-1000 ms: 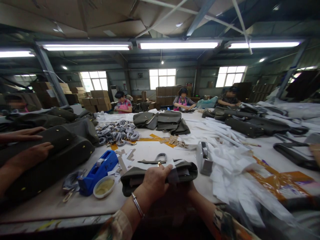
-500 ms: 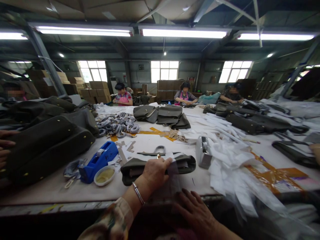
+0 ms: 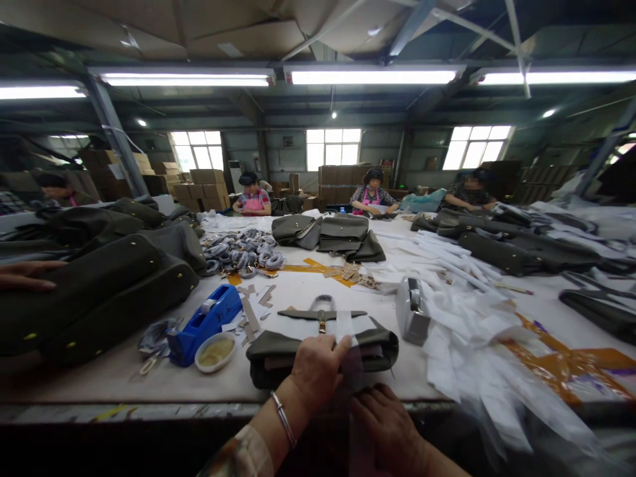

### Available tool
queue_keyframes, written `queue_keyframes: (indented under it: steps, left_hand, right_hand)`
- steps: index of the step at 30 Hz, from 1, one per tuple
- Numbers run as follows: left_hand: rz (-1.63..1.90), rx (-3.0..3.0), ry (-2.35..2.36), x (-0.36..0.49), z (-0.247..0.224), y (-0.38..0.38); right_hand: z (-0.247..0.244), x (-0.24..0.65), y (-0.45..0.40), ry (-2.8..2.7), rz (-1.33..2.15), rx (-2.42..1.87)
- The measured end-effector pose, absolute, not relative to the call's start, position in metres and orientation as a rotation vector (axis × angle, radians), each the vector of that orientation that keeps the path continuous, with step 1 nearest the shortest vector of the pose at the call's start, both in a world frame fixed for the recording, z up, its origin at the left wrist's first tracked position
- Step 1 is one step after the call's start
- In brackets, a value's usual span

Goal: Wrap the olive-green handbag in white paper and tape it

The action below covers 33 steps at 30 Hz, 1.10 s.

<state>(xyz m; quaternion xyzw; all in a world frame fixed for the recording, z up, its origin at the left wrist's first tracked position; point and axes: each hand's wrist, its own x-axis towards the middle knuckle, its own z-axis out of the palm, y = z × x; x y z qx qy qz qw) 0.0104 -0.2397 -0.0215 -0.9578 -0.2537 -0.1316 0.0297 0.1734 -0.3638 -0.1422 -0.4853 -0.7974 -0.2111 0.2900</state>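
Observation:
A dark olive handbag (image 3: 382,341) lies at the table's front edge, with a gold clasp (image 3: 322,322) and a wrapped ring-like handle (image 3: 322,303) at its far side. Over the bag runs a translucent white strip (image 3: 352,361), hanging down past the table edge. My left hand (image 3: 315,371), with a silver bangle on the wrist, is closed at the bag's near side, its thumb on the strip. My right hand (image 3: 385,424) is closed lower down at the strip's hanging part, its fingertips partly hidden.
Left stand a blue tape dispenser (image 3: 205,324), a shallow dish (image 3: 216,352) and stacked olive bags (image 3: 99,291) under another person's hand (image 3: 30,275). A grey dispenser (image 3: 413,311) and loose white strips (image 3: 462,338) lie right. Several co-workers sit across the table.
My left thumb has moved down the strip, uncovering the clasp. My right hand's spread fingers have curled in at the strip. The view has tilted slightly up and left.

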Motion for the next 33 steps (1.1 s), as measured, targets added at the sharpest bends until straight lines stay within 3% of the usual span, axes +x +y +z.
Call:
queue_keyframes:
  steps: [11,22,28,33]
  left_hand:
    - [-0.751,-2.706,-0.671,0.007,-0.098,-0.245]
    - [-0.98,-2.52,-0.65,0.013,-0.127,-0.252]
    - [-0.886,-2.717,-0.805,0.008,-0.125,-0.267]
    - [-0.882,-3.039,-1.002,-0.001,-0.104,-0.276]
  right_hand:
    - [-0.12,0.155,-0.378,-2.139,-0.401,-1.173]
    - [-0.111,0.151,-0.372,-2.236,-0.449,-1.127]
    - [-0.062,0.163,-0.35,-2.186,-0.364,-1.173]
    - [-0.057,0.18,-0.32,-2.172,-0.286,-1.229]
